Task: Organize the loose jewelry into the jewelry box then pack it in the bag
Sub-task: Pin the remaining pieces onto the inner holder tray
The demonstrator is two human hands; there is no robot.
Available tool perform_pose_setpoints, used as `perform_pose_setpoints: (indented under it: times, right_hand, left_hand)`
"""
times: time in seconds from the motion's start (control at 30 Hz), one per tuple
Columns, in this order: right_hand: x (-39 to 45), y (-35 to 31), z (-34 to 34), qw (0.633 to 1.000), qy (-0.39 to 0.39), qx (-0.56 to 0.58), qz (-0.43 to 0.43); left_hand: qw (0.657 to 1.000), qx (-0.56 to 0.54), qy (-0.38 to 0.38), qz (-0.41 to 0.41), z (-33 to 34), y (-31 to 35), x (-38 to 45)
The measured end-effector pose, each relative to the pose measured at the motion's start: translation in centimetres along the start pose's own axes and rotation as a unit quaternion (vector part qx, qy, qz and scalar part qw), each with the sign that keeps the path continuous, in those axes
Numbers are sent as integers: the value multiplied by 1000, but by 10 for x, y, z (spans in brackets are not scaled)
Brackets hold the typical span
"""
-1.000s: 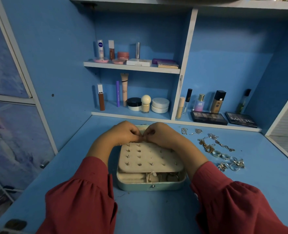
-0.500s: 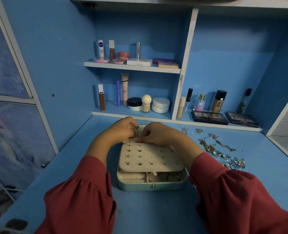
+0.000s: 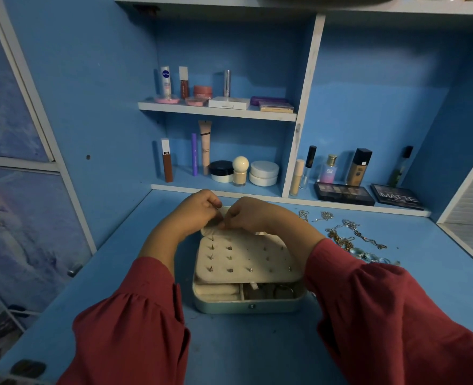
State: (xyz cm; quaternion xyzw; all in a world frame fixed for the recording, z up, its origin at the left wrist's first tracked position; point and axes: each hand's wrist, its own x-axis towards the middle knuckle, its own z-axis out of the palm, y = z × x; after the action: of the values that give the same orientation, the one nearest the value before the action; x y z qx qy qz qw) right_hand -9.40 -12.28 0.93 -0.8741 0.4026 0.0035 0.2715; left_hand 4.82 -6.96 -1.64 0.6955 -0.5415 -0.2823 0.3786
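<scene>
The pale green jewelry box (image 3: 246, 307) lies open on the blue desk, and its cream earring panel (image 3: 243, 257) carries several studs. Both hands meet at the panel's far left corner. My left hand (image 3: 198, 213) reaches behind that edge with thumb and fingers curled together. Against the front of the same corner, my right hand (image 3: 253, 215) pinches a small earring. The earring is mostly hidden by my fingertips. Loose chains (image 3: 341, 240), rings (image 3: 368, 256) and small earrings (image 3: 324, 216) lie on the desk to the right of the box. No bag is in view.
Low shelves at the back hold cosmetics, and two dark eyeshadow palettes (image 3: 343, 193) lie near the loose jewelry. The box's front compartments (image 3: 271, 291) hold rings. A blue side wall stands close on the left, and a white frame (image 3: 463, 240) edges the desk on the right.
Both hands shifted slightly left along the panel's far edge. My left hand lifted and went behind the corner, while my right fingertips stayed on its front.
</scene>
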Motion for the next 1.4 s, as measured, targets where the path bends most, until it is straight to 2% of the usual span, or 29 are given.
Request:
perform_pose_setpoints:
  times: [0.2,0.37,0.53,0.7,0.87,1.03,1.23,1.33,1.4]
  right_hand:
    - [-2,10,-6,996,64,60,4]
    - [-7,17,-3,999,35,42,0]
    - [-9,20,-5,997,47,50,-19]
    - [-13,23,-1,999,14,22,-44]
    - [-15,34,-1,997,64,31,-39]
    - [-14,32,5,998,40,-30,-48]
    - [-15,33,9,997,56,-7,-58]
    - [-20,35,7,995,85,15,-57]
    - [-23,41,5,986,143,64,-50]
  left_hand:
    - [1000,-18,9,3,0,3,-3]
    - [1000,5,-27,8,-2,5,-6]
    - [999,16,-28,5,-2,5,-7]
    - [999,18,-31,2,-2,6,-8]
    - [999,29,-27,5,-1,5,-7]
    - [997,66,-25,4,3,8,-6]
    - [996,81,-35,-3,3,10,-7]
    - [997,64,-42,3,3,11,-8]
    - [997,53,-46,9,2,11,-8]
